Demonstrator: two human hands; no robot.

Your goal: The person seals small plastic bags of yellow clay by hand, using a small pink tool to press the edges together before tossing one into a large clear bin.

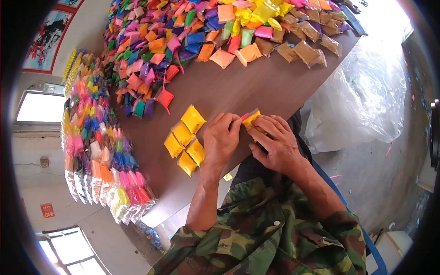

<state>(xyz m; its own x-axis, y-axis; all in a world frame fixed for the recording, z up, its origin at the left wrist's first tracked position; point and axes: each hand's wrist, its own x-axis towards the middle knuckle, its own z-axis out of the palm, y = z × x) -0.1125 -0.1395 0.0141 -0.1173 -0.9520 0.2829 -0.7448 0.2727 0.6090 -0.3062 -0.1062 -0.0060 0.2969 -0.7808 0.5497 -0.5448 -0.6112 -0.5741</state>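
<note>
Over the table's near edge, my right hand [277, 143] is closed on a small yellow packet [251, 117], its fingers curled across the near side. My left hand [222, 138] is pinched shut beside it, with a thin red strip [244, 117] at its fingertips, against the packet's left end. Whether the strip is joined to the packet is hidden. Left of my left hand, several yellow packets [194, 151] lie in two neighbouring rows on the brown table [156, 146], none of them touched by either hand.
A large heap of coloured packets [158, 46] covers the far side of the table, with brown packets [306, 52] at its right end. Bundled bags of packets [98, 151] stand along the left edge. A big clear plastic bag [360, 101] rests right of the table.
</note>
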